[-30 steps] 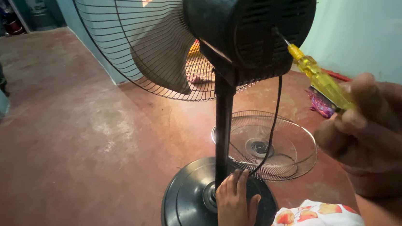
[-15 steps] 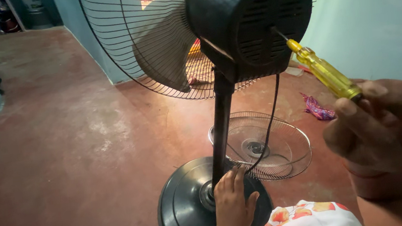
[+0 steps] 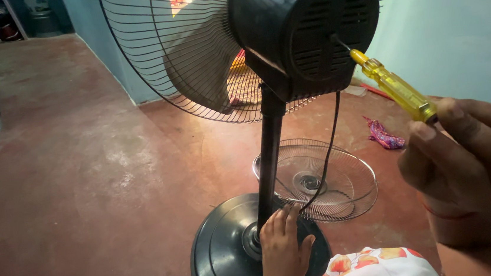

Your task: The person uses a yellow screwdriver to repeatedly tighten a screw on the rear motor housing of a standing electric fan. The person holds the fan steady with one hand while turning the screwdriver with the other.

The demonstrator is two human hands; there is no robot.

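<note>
Pedestal fan under hand work, seen from above and behind the motor. Nearest, at the lower centre of the frame, the left hand (image 3: 282,250) rests on the round black base (image 3: 223,258), fingers lightly spread and touching the foot of the black pole (image 3: 270,159); it grips nothing. Below it shows a white cloth with orange print (image 3: 369,269). At the right edge, the right hand (image 3: 466,160) pinches the butt of a yellow-handled screwdriver (image 3: 394,86) between thumb and fingers; its dark shaft meets the slotted rear of the black motor housing (image 3: 307,29) in the upper centre. A black cord (image 3: 329,148) hangs from the housing down to the base. Beyond the housing stand the grey blade (image 3: 202,53) and the rear wire guard (image 3: 149,51); a detached wire guard (image 3: 320,179) lies flat on the floor just behind the base.

Hazards, as a judgement: held only at its end, the screwdriver may slip off the screw head and score the housing; pushing on the high head could tip the fan, since the left hand rests on the base rather than clamping it; the blade is uncovered on its far side.

The floor (image 3: 82,170) is worn reddish cement, with a crumpled pink rag (image 3: 382,135) at right. Pale blue-green walls (image 3: 454,25) enclose the room.
</note>
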